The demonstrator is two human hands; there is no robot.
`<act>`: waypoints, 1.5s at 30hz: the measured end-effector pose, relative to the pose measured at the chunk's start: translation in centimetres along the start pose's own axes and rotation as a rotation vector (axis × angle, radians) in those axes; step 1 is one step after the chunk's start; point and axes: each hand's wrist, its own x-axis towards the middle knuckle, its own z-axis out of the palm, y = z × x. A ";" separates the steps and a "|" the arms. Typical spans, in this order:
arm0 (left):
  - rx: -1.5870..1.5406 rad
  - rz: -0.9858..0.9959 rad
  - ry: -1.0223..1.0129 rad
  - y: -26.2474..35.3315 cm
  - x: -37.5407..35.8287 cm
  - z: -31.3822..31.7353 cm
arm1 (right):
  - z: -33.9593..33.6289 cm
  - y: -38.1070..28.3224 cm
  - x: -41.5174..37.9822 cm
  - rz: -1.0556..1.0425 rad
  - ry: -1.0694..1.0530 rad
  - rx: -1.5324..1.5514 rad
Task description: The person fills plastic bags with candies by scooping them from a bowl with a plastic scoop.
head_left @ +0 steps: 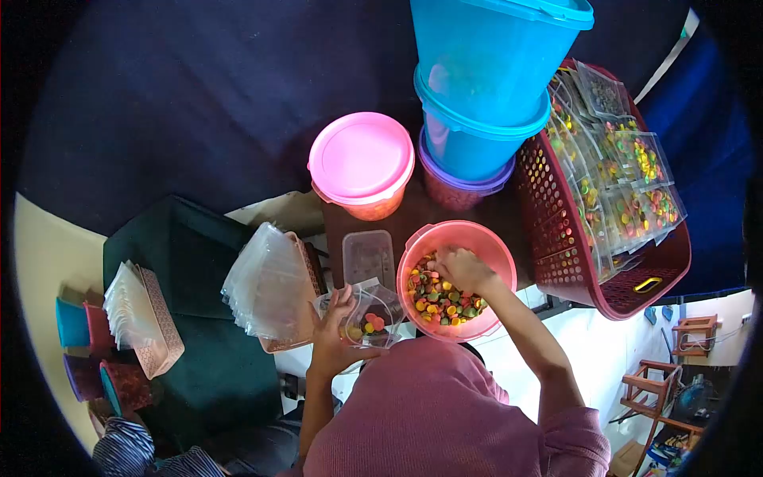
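Observation:
My left hand (332, 334) grips the side of a clear plastic pouch (385, 307) between thumb and fingers. A few colourful round pieces (370, 324) lie in the lower part of this pouch. My right hand (465, 270) reaches into a pink bucket (502, 253), its fingers curled down into small round pieces (435, 296) in red, yellow, green and orange. The fingertips are partly hidden among the pieces. Just beyond the pouch stands a clear plastic container (368, 253).
At the left, a basket (306, 274) holds a stack of clear pouches (266, 278). A lidded pink tub (362, 159) and stacked blue tubs (489, 87) stand at the back. On the right, a dark red basket (568, 262) holds many filled pouches (636, 163). Another person's striped clothing (127, 445) shows lower left.

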 end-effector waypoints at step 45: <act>-0.076 0.022 -0.016 1.3 0.2 1.2 | -0.7 5.5 4.5 0.592 -0.359 0.842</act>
